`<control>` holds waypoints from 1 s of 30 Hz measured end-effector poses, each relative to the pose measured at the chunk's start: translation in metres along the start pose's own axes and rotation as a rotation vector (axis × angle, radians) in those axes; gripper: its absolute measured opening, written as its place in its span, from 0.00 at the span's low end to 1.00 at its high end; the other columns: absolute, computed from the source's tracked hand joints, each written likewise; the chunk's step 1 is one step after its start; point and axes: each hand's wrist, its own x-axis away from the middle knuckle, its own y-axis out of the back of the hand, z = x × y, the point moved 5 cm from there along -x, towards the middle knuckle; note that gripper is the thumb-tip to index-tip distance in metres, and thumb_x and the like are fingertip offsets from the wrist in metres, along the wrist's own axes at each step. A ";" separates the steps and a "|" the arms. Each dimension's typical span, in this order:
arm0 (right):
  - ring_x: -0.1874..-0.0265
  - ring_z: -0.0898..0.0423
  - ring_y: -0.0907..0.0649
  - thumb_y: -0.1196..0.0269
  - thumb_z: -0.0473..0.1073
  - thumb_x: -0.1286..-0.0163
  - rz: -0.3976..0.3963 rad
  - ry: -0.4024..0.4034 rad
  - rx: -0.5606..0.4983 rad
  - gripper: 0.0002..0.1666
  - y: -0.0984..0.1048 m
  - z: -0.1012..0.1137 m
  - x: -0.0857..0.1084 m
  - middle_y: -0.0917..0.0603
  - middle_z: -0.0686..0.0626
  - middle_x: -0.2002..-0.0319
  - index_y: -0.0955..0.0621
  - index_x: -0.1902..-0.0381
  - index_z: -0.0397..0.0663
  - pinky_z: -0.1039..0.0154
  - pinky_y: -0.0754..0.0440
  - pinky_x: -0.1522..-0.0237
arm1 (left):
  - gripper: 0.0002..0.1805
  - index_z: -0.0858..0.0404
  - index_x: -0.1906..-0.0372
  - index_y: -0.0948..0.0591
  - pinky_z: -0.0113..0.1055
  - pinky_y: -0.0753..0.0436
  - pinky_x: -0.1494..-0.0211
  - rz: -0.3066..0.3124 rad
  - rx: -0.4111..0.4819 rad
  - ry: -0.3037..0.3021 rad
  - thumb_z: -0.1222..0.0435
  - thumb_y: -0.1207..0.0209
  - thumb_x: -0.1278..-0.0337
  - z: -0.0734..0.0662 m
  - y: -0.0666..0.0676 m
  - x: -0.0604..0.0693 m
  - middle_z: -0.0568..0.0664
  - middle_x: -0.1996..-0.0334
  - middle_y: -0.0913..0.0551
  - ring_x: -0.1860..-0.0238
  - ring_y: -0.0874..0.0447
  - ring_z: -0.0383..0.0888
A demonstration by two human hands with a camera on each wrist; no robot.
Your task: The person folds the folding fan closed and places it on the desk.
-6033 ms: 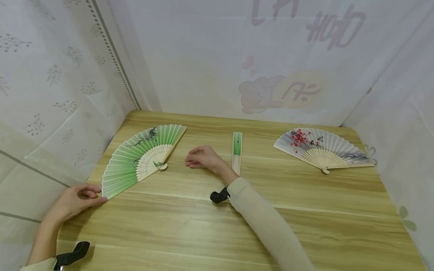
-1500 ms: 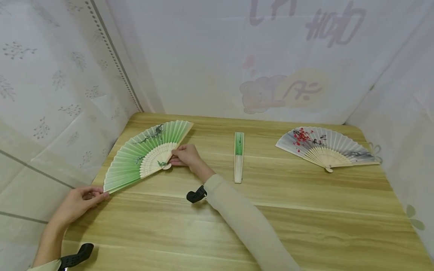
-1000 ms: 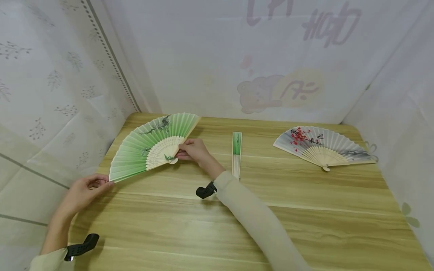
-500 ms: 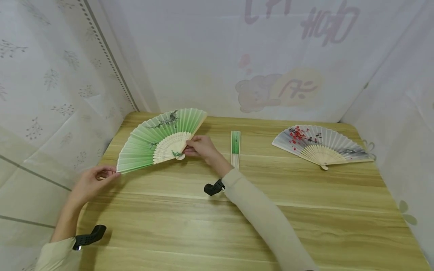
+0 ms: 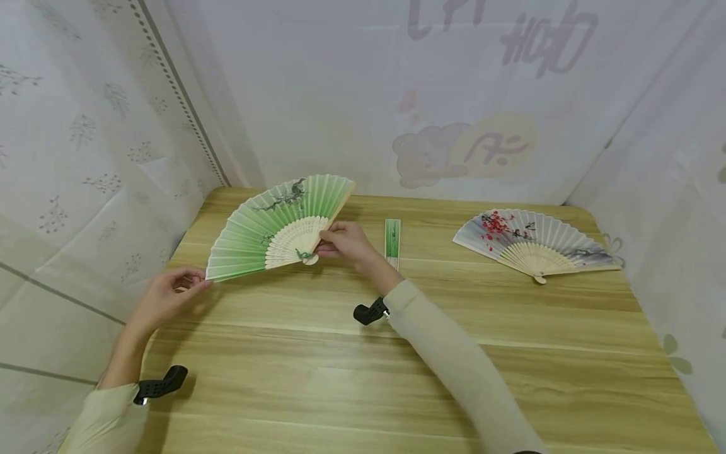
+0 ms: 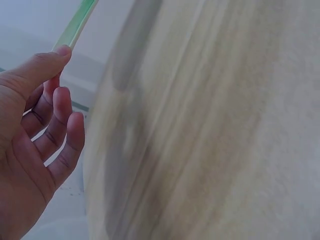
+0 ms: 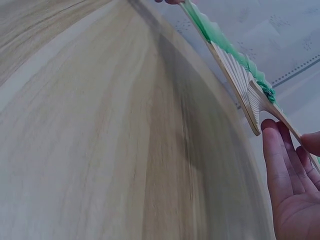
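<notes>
A spread green fan (image 5: 255, 233) with a dark branch print is held up off the table between both hands. My left hand (image 5: 170, 296) pinches its lower left corner; in the left wrist view the thumb and forefinger of that hand (image 6: 35, 120) meet on the fan's edge (image 6: 75, 25), the other fingers loosely bent. My right hand (image 5: 351, 246) pinches the right outer rib near the pivot. The right wrist view shows the fan (image 7: 235, 65) nearly edge-on, with a green cord at its pivot and the right hand's thumb and fingers (image 7: 295, 180) on the rib.
A folded green fan (image 5: 392, 236) lies behind my right forearm, its lower part hidden. On the right of the wooden table (image 5: 317, 378) lies a spread grey-white fan (image 5: 533, 243) with red blossoms. Patterned cloth hangs at the back and both sides.
The green fan, flat on the table at first, has been lifted and carried rightward and back. My right hand has taken hold near its pivot; my left hand has moved along with the corner.
</notes>
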 end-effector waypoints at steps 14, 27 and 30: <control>0.69 0.50 0.11 0.40 0.30 0.24 0.020 0.039 -0.013 0.06 0.020 0.010 0.014 0.14 0.31 0.62 0.24 0.54 0.30 0.54 0.14 0.54 | 0.05 0.71 0.59 0.18 0.21 0.24 0.65 0.002 0.014 -0.052 0.74 0.34 0.37 -0.012 -0.009 -0.021 0.51 0.67 0.17 0.67 0.20 0.36; 0.69 0.49 0.11 0.41 0.28 0.25 0.042 0.076 -0.046 0.02 0.052 0.019 0.031 0.14 0.36 0.66 0.23 0.57 0.33 0.54 0.14 0.55 | 0.07 0.70 0.55 0.21 0.26 0.23 0.68 0.007 0.057 -0.094 0.77 0.38 0.34 -0.028 -0.026 -0.048 0.59 0.61 0.19 0.64 0.17 0.42; 0.69 0.49 0.11 0.41 0.28 0.25 0.038 0.082 -0.058 0.03 0.060 0.021 0.035 0.14 0.35 0.66 0.23 0.55 0.33 0.52 0.15 0.53 | 0.06 0.69 0.55 0.21 0.25 0.22 0.66 0.025 0.076 -0.111 0.75 0.38 0.33 -0.035 -0.029 -0.055 0.58 0.59 0.19 0.63 0.16 0.46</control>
